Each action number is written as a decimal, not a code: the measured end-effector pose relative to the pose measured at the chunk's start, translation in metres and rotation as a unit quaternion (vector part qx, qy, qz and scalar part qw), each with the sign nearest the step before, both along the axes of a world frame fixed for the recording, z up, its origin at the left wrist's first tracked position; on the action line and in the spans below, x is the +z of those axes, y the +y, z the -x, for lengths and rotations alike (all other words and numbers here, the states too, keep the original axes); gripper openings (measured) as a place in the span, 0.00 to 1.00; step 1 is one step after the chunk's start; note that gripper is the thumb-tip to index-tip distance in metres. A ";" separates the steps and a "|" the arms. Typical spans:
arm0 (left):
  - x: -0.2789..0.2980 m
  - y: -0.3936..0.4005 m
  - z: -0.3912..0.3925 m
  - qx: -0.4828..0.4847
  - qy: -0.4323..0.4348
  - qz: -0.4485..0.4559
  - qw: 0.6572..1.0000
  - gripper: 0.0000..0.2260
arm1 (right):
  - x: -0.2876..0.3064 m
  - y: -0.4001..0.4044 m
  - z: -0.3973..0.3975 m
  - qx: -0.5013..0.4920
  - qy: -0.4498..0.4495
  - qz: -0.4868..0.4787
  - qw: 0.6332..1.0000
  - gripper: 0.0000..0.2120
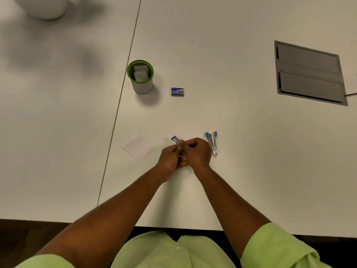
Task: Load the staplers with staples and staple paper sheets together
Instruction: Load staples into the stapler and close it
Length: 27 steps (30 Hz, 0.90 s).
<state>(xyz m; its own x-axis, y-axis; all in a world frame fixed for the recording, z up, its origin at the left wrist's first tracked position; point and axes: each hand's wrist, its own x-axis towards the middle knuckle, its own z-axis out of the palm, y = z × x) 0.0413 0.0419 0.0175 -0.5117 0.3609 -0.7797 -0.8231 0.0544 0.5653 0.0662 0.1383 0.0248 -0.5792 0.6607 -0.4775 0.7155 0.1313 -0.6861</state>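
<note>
1. The white counter [231,117] fills most of the view; a thin seam runs across it from the far middle toward the near left.
2. A grey hatch panel [309,73] is set in the counter at the far right.
3. The left hand [170,161] and the right hand [197,151] meet near the middle, touching each other. Both have curled fingers and together they grasp the purple stapler [176,141]. Its purple tip and metal part stick out toward the far left of the hands; the rest is hidden by the fingers.
4. A cup with a green rim [140,77] stands far from the hands, beside the seam. Folded papers are upright inside it.
5. A small paper sheet [136,147] lies flat on the counter, left of the hands, near but apart.
6. The blue stapler [212,142] lies opened just beside the right hand, on the right side.
7. A small blue staple box [177,92] rests to the right of the cup, well apart from the hands.
</note>
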 end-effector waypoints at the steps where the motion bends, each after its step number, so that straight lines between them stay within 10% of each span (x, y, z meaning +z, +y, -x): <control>1: 0.000 0.000 0.001 0.001 0.002 0.002 1.000 0.15 | 0.000 -0.001 0.001 0.001 -0.001 -0.001 1.000 0.11; 15: 0.005 -0.002 0.008 0.034 0.005 0.010 0.999 0.13 | 0.004 -0.010 0.008 0.030 0.027 -0.075 0.996 0.06; 27: -0.002 -0.008 0.007 0.048 -0.009 -0.003 0.999 0.13 | 0.002 -0.001 0.006 0.012 0.036 0.061 0.997 0.08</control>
